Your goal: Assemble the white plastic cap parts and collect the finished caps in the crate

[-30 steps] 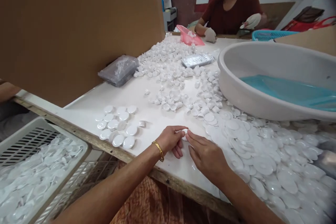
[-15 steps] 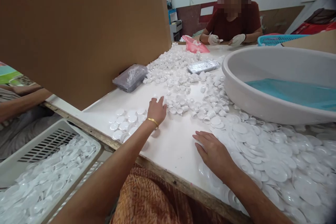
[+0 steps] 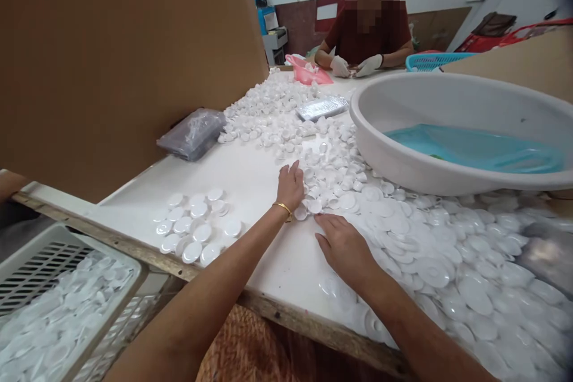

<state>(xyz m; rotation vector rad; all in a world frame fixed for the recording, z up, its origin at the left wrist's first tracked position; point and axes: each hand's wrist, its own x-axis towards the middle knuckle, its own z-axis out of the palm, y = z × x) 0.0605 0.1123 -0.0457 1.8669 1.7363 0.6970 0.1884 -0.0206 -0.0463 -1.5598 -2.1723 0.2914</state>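
My left hand [image 3: 290, 187], with a gold bangle at the wrist, rests at the left edge of a pile of small white plastic caps [image 3: 329, 176]. Its fingers are stretched out, touching the nearest caps, and I see nothing held. Palm down, my right hand [image 3: 344, 248] lies just beside it with fingers extended and the thumb apart. Its fingertips are near the caps at the pile's front edge. Flat white discs [image 3: 432, 271] spread in a heap right of it. A separate group of round white pieces [image 3: 199, 209] sits on the tabletop to the left.
A large grey-white tub [image 3: 376, 149] with blue plastic inside stands at right. A brown board [image 3: 134, 59] rises at left. A wrapped packet [image 3: 192, 133] lies by it. A basket [image 3: 129, 250] of white pieces is lower left. Across the table a person [image 3: 367, 30] works with gloved hands.
My left hand has moved right, away from the separate round pieces to the cap pile. My right hand is now closer to it. The view has turned slightly right.
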